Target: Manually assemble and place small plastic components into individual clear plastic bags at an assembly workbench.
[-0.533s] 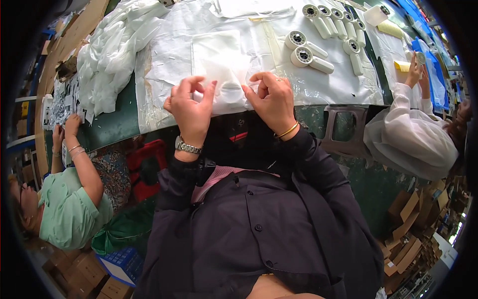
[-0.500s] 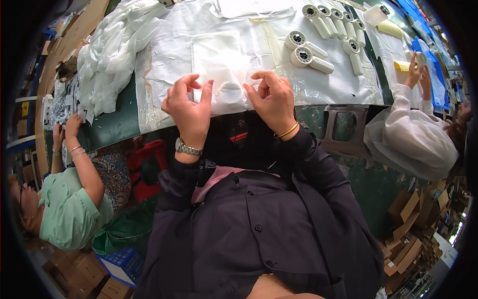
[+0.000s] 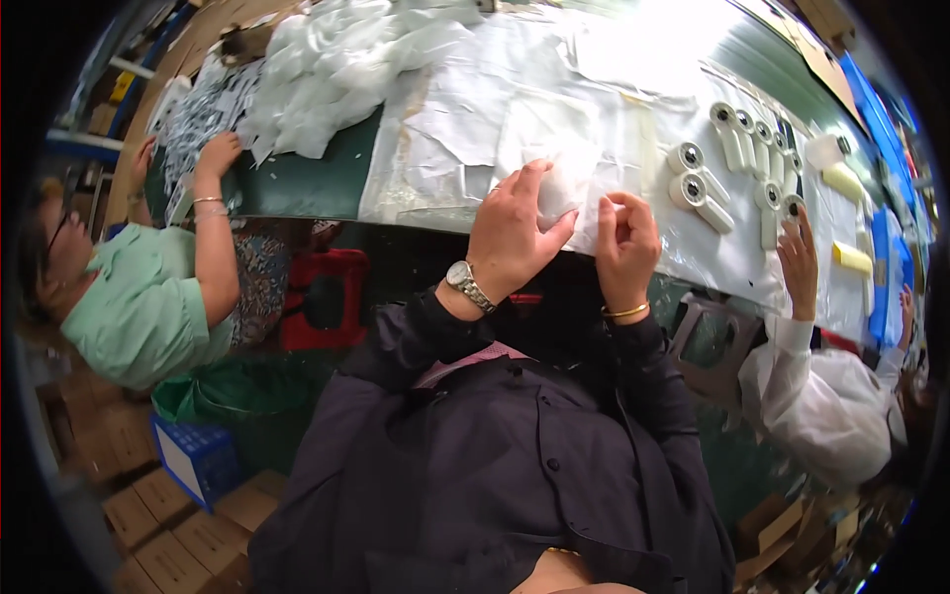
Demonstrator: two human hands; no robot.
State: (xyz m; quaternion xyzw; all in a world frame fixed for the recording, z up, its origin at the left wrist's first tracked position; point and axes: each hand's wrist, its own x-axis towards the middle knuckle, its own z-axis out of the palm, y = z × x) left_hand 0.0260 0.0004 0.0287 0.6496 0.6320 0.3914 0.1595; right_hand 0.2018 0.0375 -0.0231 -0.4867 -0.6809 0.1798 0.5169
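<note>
A thin, translucent white bag (image 3: 566, 178) lies bunched on the white-covered table in front of me, with a pale rounded bulge in it. My left hand (image 3: 518, 226) curves over its left side, index finger on top and thumb at the near edge. On the other side, my right hand (image 3: 627, 243) has its fingers curled toward the thumb at the bag's right edge. Whatever is between those right fingertips is too small to make out. Flat white sheets or bags (image 3: 544, 109) lie under and beyond the bulge.
Several white handheld devices with round dark-centred heads (image 3: 690, 188) lie to the right. A heap of white film bags (image 3: 332, 74) is at the far left. A co-worker's hand (image 3: 216, 155) is among small grey parts (image 3: 203, 114); another co-worker's hand (image 3: 798, 262) reaches the devices.
The view has swung, shifting the table rightward. My left hand has closed in over the bag, and my right fingers have curled. The right co-worker's hand has moved to the devices.
</note>
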